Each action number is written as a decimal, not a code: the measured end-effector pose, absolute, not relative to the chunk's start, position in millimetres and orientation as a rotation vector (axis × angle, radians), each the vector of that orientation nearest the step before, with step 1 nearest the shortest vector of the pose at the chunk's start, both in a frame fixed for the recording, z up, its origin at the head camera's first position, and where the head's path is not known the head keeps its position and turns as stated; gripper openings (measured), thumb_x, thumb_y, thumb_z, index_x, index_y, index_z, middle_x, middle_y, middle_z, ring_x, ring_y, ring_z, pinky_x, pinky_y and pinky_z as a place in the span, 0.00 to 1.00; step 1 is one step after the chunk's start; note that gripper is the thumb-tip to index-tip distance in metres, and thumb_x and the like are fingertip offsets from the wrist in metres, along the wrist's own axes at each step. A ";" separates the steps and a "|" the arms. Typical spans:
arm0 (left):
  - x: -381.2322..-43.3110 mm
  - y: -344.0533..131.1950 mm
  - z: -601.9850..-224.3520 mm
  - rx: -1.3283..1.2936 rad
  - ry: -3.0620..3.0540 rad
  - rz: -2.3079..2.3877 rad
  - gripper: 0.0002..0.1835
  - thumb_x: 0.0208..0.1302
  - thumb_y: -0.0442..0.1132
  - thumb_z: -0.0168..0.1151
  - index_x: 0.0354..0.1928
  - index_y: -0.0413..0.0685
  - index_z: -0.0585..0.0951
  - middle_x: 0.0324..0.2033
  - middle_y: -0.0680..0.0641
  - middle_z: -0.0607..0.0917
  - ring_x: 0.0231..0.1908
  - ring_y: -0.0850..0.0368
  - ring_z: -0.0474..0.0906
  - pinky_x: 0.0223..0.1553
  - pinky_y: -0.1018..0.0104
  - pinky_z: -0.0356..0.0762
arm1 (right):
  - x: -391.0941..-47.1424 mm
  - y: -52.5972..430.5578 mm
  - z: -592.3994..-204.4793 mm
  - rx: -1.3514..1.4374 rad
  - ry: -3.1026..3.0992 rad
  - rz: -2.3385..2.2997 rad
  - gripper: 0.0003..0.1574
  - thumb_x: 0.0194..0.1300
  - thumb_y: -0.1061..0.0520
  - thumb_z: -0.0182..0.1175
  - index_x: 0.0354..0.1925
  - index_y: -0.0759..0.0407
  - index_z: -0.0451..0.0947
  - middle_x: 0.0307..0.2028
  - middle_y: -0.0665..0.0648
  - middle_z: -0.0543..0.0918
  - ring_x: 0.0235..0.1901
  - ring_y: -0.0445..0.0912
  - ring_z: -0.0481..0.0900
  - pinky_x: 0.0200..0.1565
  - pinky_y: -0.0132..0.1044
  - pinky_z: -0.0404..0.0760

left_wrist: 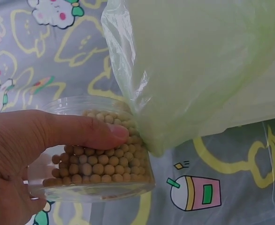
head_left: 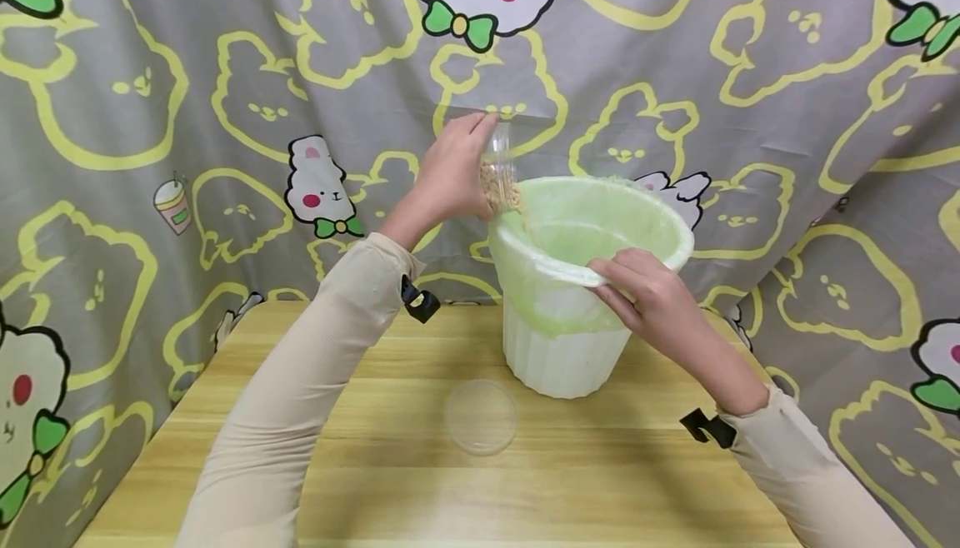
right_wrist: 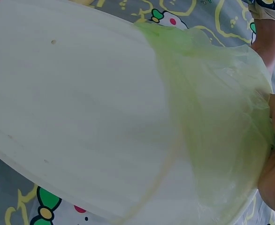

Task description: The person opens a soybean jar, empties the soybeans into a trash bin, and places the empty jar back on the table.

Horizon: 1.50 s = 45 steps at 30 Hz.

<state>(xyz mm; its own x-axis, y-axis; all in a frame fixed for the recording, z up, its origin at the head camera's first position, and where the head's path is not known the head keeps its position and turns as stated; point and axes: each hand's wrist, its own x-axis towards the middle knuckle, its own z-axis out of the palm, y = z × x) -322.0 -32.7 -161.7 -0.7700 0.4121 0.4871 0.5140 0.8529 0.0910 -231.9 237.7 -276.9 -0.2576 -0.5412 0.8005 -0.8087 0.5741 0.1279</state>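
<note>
My left hand [head_left: 453, 171] grips a clear plastic jar [head_left: 501, 141], tipped with its mouth toward the trash bin [head_left: 566, 365]. In the left wrist view, small round tan balls [left_wrist: 110, 165] resembling soybeans lie heaped toward the mouth, and the thumb presses along the jar's side. The white ribbed bin is lined with a thin green plastic bag [head_left: 551, 315] folded over its rim. My right hand [head_left: 651, 296] holds the near right rim, thumb outside; its fingertips are hidden behind the edge. The bag and rim cover the jar's mouth in the left wrist view.
A clear round lid [head_left: 482, 416] lies flat on the wooden table [head_left: 390, 465], in front of the bin. A grey patterned curtain [head_left: 360, 123] hangs close behind the table and along both sides. Black wrist mounts [head_left: 420, 300] are on both sleeves.
</note>
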 end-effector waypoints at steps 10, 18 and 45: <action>-320.1 -30.1 -162.7 -0.719 -2.539 -0.285 0.67 0.23 0.42 0.79 0.72 0.46 0.52 0.69 0.47 0.60 0.69 0.50 0.52 0.71 0.64 0.49 | -230.2 237.2 -276.5 1.084 -1.940 0.386 0.18 0.69 0.50 0.52 0.41 0.63 0.81 0.30 0.56 0.80 0.33 0.49 0.75 0.43 0.40 0.73; -317.4 -26.0 -161.0 -0.738 -2.540 -0.231 0.64 0.27 0.42 0.79 0.72 0.47 0.53 0.70 0.48 0.59 0.70 0.50 0.52 0.71 0.64 0.47 | -230.9 236.4 -276.4 1.082 -1.919 0.400 0.19 0.69 0.49 0.52 0.41 0.62 0.81 0.31 0.56 0.81 0.33 0.49 0.76 0.40 0.42 0.75; -312.6 -17.9 -159.5 -0.797 -2.531 -0.091 0.62 0.31 0.44 0.77 0.72 0.46 0.52 0.70 0.46 0.58 0.71 0.49 0.48 0.73 0.58 0.41 | -230.4 237.9 -278.2 1.060 -1.971 0.387 0.14 0.65 0.54 0.58 0.42 0.64 0.81 0.31 0.56 0.81 0.33 0.49 0.75 0.41 0.41 0.75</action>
